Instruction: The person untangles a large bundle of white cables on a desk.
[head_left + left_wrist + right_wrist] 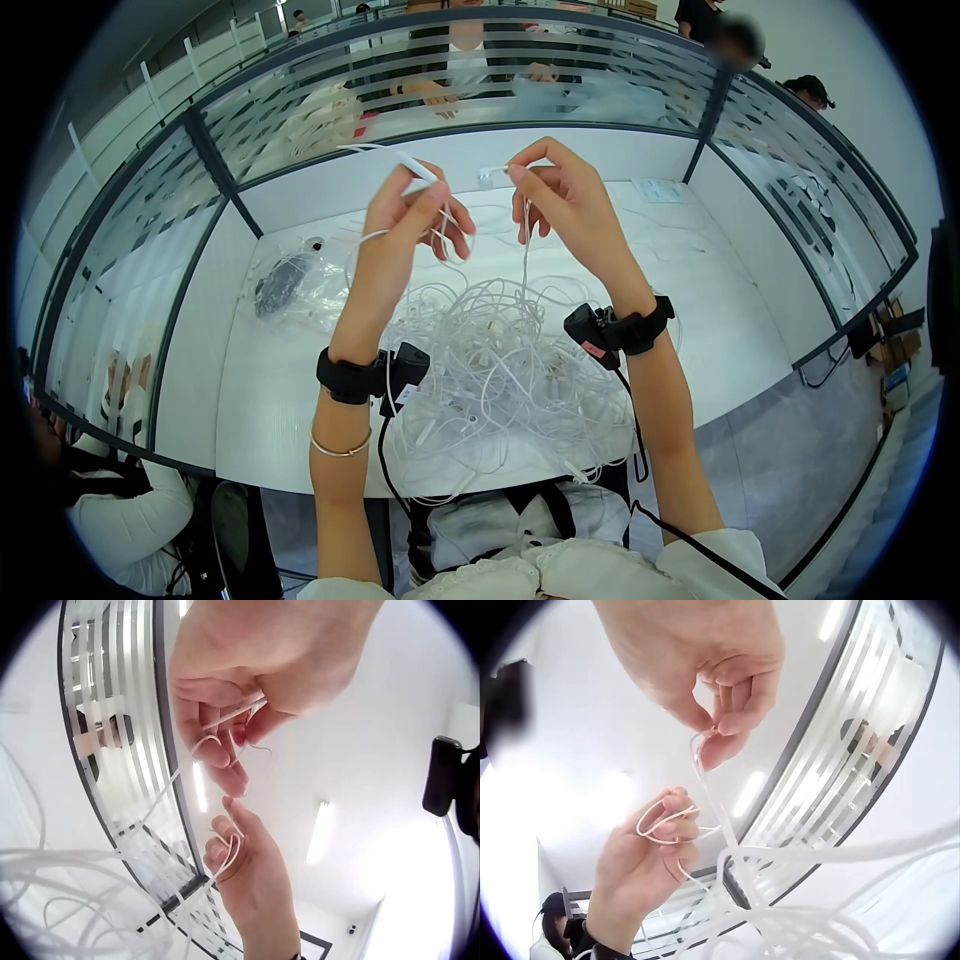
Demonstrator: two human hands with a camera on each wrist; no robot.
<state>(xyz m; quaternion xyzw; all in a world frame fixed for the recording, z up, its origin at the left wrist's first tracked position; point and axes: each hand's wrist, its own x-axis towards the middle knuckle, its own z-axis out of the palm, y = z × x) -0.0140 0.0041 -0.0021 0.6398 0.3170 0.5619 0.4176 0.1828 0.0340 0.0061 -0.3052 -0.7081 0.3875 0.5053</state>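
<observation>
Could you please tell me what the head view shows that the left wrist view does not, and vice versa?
Only the head view shows the clear plastic bag on the table and the bracelet on the left forearm.

Only the left wrist view shows a lit ceiling light.

Both show the left hand and right hand holding white cables, plus the striped glass partition.

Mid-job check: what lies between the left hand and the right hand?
In the head view, a small pale piece juts from the right hand into the gap toward the left hand, with the white panel behind.
</observation>
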